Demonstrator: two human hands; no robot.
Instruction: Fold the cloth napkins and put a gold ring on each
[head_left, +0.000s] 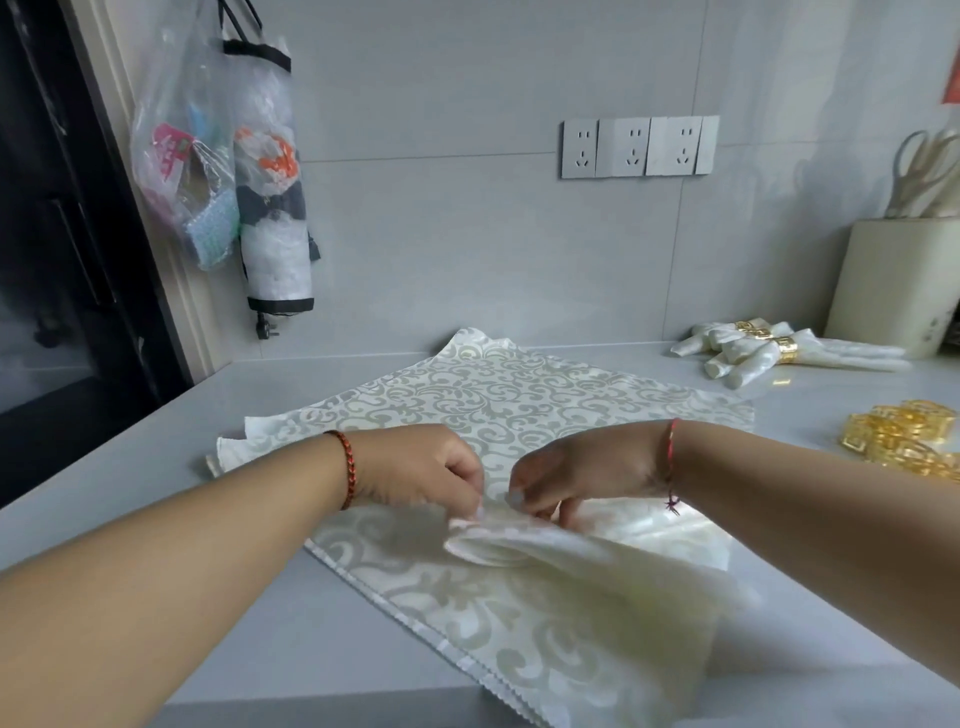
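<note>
Both hands, left (421, 467) and right (582, 473), pinch the raised fold of the napkin (498, 410) spread on the table (156, 467), while the loose rings (904, 436) lie well right of it, nearer the right hand.

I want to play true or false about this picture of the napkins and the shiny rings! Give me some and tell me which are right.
1. Both hands pinch the napkin being folded. True: the left hand and the right hand pinch a fold of the top napkin.
2. The finished napkins lie on the left of the counter. False: the finished napkins lie far right, near the wall.
3. A pile of loose gold rings sits at the right. True: the loose gold rings lie by the right arm.
4. The folded napkin already wears a ring. False: no ring is on it yet.
5. Something is plugged into the wall sockets. False: the wall sockets are empty.
</note>
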